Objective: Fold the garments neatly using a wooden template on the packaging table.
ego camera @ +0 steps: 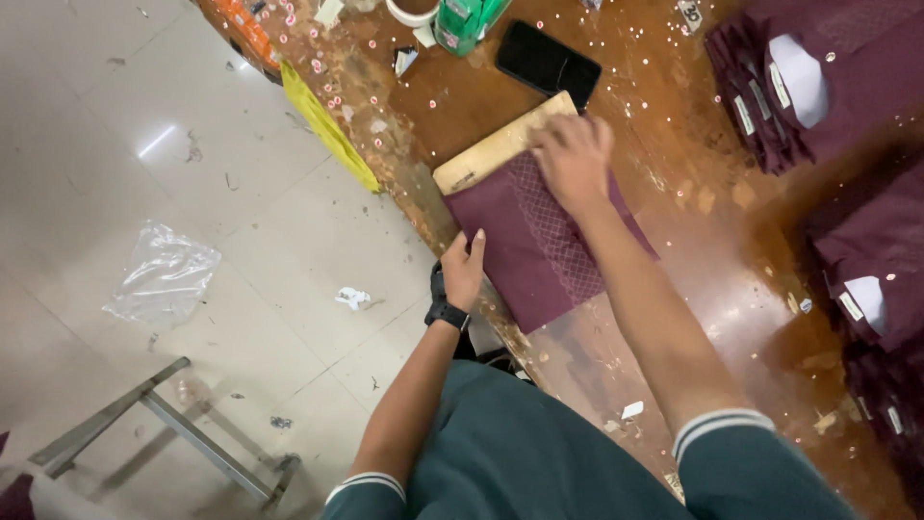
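Here, 2 hands (pixel 462 270) (pixel 575 159), 1 folded garment (pixel 539 241)

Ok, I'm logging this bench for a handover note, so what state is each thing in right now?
maroon garment: folded flat, overhanging the bench edge.
wooden board: flat, partly under the garment.
left hand: open, fingers against the garment's side edge.
right hand: palm down, pressing the garment's top.
phone: screen dark.
stacked maroon shirts: folded, piled.
plastic bag: crumpled on the floor.
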